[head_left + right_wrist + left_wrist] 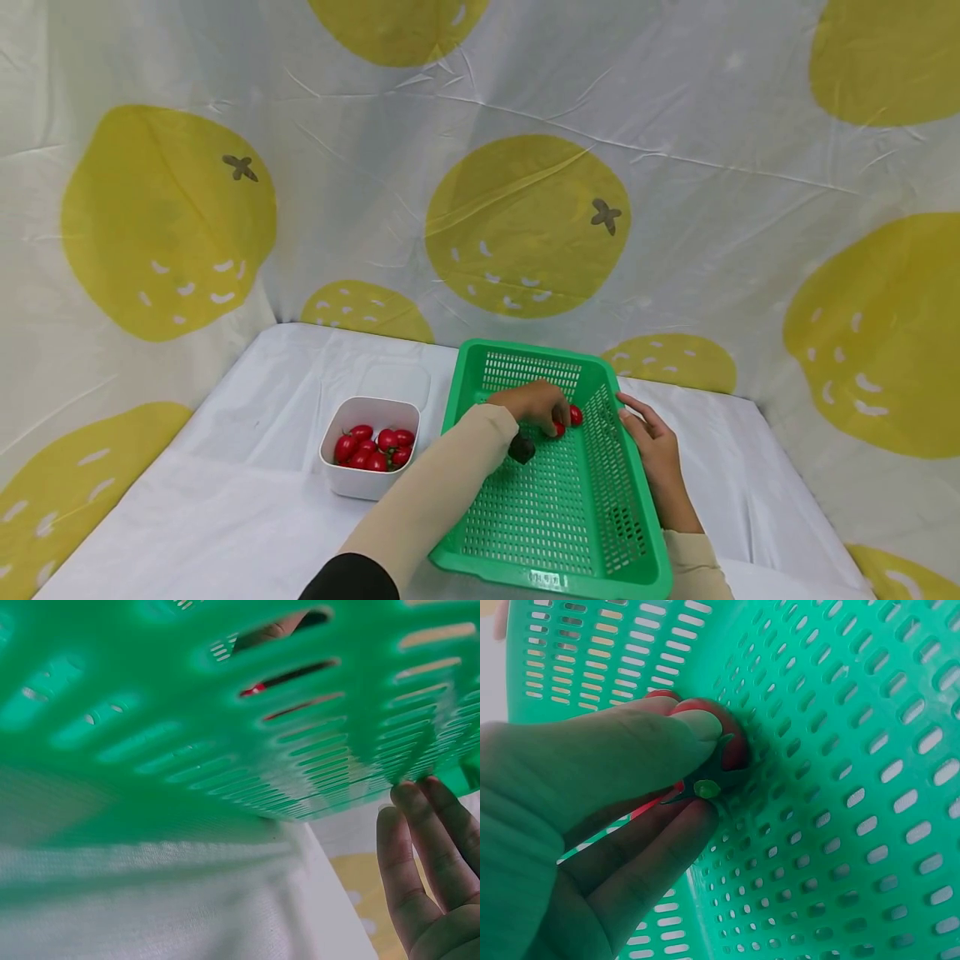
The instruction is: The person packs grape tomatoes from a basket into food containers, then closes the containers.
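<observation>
My left hand point(534, 403) reaches down into a green perforated basket point(555, 581). It pinches a red cherry tomato point(736, 742) between thumb and fingers, with the tomato's green calyx facing the left wrist camera. Right beside it in the basket lies another cherry tomato point(576, 415). At the basket's right side, my right hand point(658, 454) rests against the rim. The right wrist view shows fairly straight fingers point(431, 832) with their tips at the basket's outer wall.
Left of the basket stands a white square container point(360, 483) with several cherry tomatoes point(377, 461) inside. A translucent lid point(397, 382) lies behind it. White cloth point(225, 500) covers the table, and a fruit-patterned curtain point(360, 192) hangs behind.
</observation>
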Motion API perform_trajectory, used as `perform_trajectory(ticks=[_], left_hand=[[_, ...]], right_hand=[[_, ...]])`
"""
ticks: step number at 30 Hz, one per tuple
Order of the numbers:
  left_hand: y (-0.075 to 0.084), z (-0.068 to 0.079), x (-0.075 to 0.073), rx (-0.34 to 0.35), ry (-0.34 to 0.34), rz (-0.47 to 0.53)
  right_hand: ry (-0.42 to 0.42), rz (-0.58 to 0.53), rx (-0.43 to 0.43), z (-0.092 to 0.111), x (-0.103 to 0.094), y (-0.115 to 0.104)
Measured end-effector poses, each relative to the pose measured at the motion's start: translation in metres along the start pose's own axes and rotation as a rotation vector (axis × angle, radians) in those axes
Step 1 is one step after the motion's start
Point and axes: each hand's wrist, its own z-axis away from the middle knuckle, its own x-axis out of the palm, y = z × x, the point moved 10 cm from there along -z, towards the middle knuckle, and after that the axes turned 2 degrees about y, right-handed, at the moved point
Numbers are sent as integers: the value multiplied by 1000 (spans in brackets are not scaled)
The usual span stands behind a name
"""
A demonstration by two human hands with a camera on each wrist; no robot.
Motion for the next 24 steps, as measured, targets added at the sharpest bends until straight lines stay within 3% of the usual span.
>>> perform_trajectory(ticks=[24], left_hand=[[1, -2, 2, 3, -15, -63]], right_hand=[[1, -4, 6, 0, 1, 1]])
